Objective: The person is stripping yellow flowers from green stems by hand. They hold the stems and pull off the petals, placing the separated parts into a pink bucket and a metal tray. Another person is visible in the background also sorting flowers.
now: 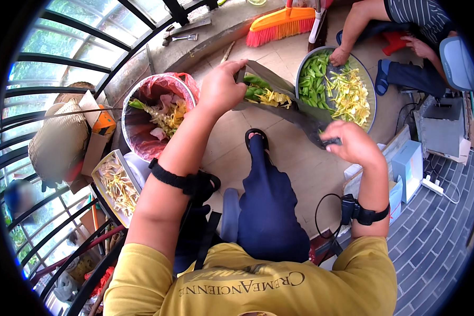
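Note:
My left hand (223, 87) grips the upper rim of a dark plastic bag (300, 118). At the bag's opposite end, my right hand (351, 142) pinches the dark plastic; this hand is slightly blurred. Between them the bag's mouth gapes, showing green buds (254, 85) and yellow flowers (276, 98) inside. Just beyond my right hand, a round metal basin (373, 79) stands on the floor, with green buds on its left and pale yellow flowers on its right. Another person's hand (339, 56) reaches into its far side.
A bin lined with a red plastic bag (136, 140) holds plant scraps, left of my left forearm. A shallow box (98, 179) contains withered flowers. An orange broom (284, 23) stands beyond the bag. At right, a power strip (432, 185) and cables lie near cardboard boxes.

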{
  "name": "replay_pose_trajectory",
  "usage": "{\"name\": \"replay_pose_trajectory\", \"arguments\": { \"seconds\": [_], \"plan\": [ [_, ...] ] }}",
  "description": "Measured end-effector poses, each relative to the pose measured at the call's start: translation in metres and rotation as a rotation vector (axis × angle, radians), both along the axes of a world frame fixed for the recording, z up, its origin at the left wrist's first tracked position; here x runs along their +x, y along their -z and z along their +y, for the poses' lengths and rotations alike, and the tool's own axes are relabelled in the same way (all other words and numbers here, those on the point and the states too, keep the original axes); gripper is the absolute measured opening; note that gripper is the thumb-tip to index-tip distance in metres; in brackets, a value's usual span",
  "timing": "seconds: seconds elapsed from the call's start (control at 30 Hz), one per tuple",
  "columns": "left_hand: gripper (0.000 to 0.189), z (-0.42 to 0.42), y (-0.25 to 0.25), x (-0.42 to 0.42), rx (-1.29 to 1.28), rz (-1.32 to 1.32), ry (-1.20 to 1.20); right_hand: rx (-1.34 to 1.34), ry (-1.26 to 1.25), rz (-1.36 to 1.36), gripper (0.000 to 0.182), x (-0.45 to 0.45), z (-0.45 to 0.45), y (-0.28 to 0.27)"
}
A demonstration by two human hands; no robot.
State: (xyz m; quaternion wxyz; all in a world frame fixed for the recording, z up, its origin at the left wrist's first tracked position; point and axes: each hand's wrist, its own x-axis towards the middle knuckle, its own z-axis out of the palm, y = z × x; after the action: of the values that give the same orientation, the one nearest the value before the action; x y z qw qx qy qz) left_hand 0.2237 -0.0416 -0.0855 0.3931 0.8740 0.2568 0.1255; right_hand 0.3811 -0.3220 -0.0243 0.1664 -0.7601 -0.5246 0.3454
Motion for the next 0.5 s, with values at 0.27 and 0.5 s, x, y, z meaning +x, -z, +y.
{"name": "replay_pose_trajectory", "arguments": {
  "seconds": [0.27, 0.5],
  "plan": [
    [0.060, -0.006, -0.006, -0.014, -0.363, 0.036, 0.085, 0.354, 0.025, -0.018, 0.022, -0.025, 0.114, 0.075],
    [0.062, -0.005, -0.004, -0.023, -0.593, 0.009, 0.035, -0.276, -0.122, -0.236, 0.030, -0.031, 0.184, 0.204]
  ]
}}
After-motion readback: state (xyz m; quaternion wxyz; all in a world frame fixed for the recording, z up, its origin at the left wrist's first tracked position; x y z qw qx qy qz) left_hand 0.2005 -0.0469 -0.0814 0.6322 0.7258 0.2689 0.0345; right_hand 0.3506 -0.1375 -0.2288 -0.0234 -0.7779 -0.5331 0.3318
